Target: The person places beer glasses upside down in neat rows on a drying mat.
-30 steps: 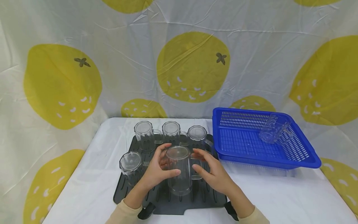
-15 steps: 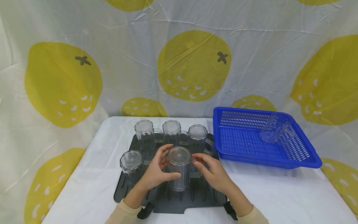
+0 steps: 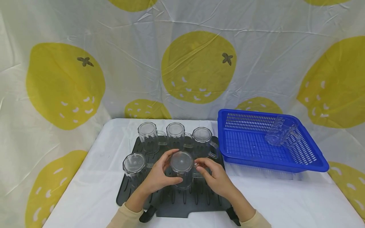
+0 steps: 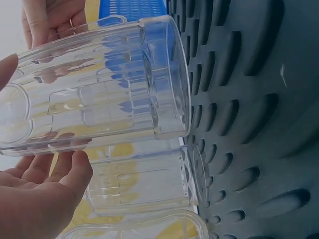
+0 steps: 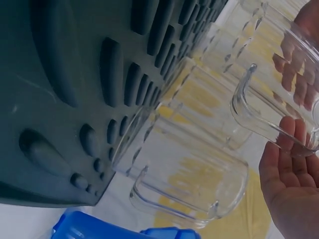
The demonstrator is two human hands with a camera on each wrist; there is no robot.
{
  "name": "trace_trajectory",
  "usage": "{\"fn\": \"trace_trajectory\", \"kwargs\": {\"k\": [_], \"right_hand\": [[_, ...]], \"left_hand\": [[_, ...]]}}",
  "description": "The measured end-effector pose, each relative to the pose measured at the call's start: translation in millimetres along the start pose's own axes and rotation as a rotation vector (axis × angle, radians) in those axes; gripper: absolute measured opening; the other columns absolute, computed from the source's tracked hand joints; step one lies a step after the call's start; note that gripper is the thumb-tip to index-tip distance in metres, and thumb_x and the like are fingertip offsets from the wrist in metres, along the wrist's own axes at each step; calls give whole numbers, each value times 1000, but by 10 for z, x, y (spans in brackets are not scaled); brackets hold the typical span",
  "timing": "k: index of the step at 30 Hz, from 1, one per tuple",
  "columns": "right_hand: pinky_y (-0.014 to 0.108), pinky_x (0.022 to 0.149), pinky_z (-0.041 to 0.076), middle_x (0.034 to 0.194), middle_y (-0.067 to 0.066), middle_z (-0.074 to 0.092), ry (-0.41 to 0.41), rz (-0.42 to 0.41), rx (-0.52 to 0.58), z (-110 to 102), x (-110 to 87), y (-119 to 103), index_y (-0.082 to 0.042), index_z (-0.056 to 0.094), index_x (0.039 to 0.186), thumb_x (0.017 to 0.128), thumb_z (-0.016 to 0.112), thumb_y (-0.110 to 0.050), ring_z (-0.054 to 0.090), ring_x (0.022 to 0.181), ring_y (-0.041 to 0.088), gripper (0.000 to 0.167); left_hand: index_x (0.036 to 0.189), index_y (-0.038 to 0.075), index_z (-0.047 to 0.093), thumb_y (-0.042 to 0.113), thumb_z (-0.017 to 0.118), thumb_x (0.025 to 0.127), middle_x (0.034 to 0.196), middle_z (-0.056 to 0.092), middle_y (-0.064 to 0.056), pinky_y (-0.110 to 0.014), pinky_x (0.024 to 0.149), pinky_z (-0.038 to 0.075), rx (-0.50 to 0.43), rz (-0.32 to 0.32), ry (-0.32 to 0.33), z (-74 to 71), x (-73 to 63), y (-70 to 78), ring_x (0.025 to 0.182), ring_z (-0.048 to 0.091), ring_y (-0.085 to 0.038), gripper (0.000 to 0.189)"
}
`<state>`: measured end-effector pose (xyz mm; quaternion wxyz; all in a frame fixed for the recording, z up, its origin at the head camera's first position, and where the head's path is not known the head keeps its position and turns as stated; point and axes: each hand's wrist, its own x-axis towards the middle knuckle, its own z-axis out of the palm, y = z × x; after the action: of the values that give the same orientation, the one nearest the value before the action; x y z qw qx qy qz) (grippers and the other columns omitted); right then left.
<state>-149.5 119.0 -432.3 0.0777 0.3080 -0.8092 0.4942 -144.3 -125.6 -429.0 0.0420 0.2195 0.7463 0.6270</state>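
A clear glass mug (image 3: 183,172) hangs upside down, its rim close over the dark grey ridged drying mat (image 3: 196,205). My left hand (image 3: 159,175) curls around its left side, thumb in front and fingers behind. On the other side my right hand (image 3: 215,177) pinches the mug's handle near its upper end; in the right wrist view the fingertips meet that handle (image 5: 244,107). The left wrist view shows the mug (image 4: 104,89) sideways, its mouth right at the mat's ridges.
Three upturned glass mugs line the mat's back: left (image 3: 148,139), middle (image 3: 175,136) and right (image 3: 202,142). Another upturned mug (image 3: 134,167) stands at the mat's left. A blue plastic basket (image 3: 265,165) at the right holds a mug (image 3: 279,133) lying on its side.
The held mug has shifted slightly back and tipped more upright, showing more of its base. My right hand's fingers have closed onto the handle; a second ago they were spread beside it.
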Motion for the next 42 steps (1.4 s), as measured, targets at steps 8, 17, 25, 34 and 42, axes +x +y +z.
{"fn": "trace_trajectory", "kwargs": {"k": [8,17,25,34,42], "right_hand": [[32,84,53,110,3,66,14,24,2,70,-7,50,-2,64,118,99,56,-6,61,97,14,21],[33,82,54,106,2,68,32,9,18,148,-7,130,-1,65,116,97,58,-4,64,95,15,20],[34,84,53,106,0,68,24,54,32,176,-16,177,-3,65,117,98,59,-8,63,97,14,21],[33,83,54,107,1,68,15,66,26,181,-13,221,-1,64,118,98,58,-8,63,97,13,22],[33,83,54,108,3,68,-5,96,16,165,-25,224,0,63,120,99,57,-10,64,98,15,24]], "left_hand": [[148,13,37,8,81,77,139,48,-10,-50,112,27,-7,-25,-4,-4,-5,-27,133,41,-27,84],[148,11,34,7,80,76,139,47,-12,-53,113,21,30,-51,-20,-27,-10,-57,134,39,-30,86],[149,7,32,7,80,76,139,47,-13,-55,113,21,40,-87,-25,-33,-6,-67,136,38,-31,87],[149,12,32,8,79,78,141,45,-13,-57,112,21,64,-112,-31,-30,11,-68,138,36,-33,85],[151,9,30,12,80,79,150,39,-15,-52,113,22,79,-139,-11,-27,-44,-55,142,29,-33,87]]}}
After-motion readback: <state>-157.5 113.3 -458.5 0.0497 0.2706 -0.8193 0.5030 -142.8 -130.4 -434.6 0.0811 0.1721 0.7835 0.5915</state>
